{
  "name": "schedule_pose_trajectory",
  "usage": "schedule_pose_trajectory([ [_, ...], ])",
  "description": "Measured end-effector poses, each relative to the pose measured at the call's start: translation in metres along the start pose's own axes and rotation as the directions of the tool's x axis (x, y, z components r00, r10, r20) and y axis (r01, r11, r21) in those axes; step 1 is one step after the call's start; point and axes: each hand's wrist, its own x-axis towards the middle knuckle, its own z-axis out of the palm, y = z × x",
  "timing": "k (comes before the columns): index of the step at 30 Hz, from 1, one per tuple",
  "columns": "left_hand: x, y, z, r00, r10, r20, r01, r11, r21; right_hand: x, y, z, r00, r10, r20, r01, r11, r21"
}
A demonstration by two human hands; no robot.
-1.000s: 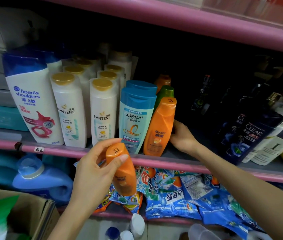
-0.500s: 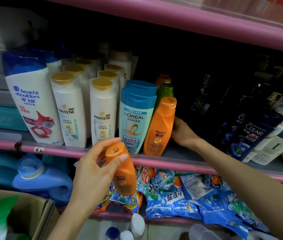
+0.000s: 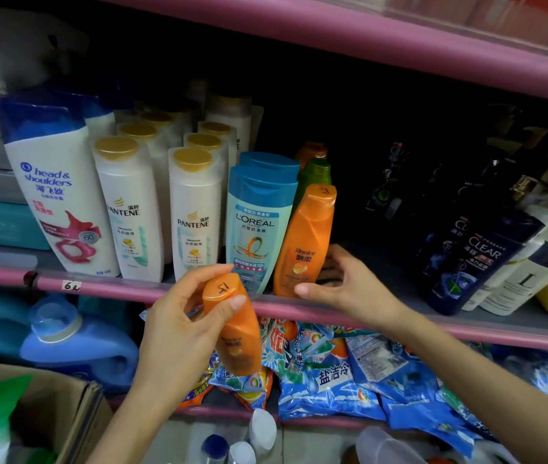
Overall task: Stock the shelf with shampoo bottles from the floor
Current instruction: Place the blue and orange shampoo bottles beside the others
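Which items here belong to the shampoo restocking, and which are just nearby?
Job: held orange bottle, left hand, right hand, shelved orange bottle, shelf.
Nearby: detergent bags, blue jug, cardboard box.

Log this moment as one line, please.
left hand: grips orange bottle below shelf rail | right hand: open beside shelved Rejoice bottle | step: held bottle not yet shelved

A small shop aisle is shown: pink-edged metal shelving [image 3: 299, 309] is packed with rows of branded plastic shampoo bottles [image 3: 195, 212] at centre, a handwritten white price tag [image 3: 71, 285] at left, blue detergent sachets [image 3: 333, 373] below.
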Motion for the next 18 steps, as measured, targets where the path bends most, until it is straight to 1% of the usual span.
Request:
schedule_pose_trajectory([
  [3, 0.000, 0.001, 0.001, 1.000, 0.001, -0.002, -0.001, 1.000, 0.001, 0.004, 0.000, 0.015, 0.995, -0.060, -0.084, 0.058, 0.998, -0.028],
  [8, 0.000, 0.001, 0.000, 1.000, -0.005, -0.002, 0.005, 1.000, 0.005, 0.012, 0.006, 0.014, 0.990, -0.076, -0.120, 0.068, 0.995, -0.066],
  [13, 0.000, 0.003, 0.000, 1.000, -0.007, -0.013, 0.007, 1.000, 0.006, 0.022, 0.010, 0.009, 0.983, -0.087, -0.163, 0.077, 0.995, -0.064],
  [18, 0.000, 0.002, 0.001, 1.000, -0.002, -0.012, 0.002, 1.000, 0.021, 0.028, 0.012, 0.008, 0.983, -0.070, -0.169, 0.059, 0.996, -0.069],
])
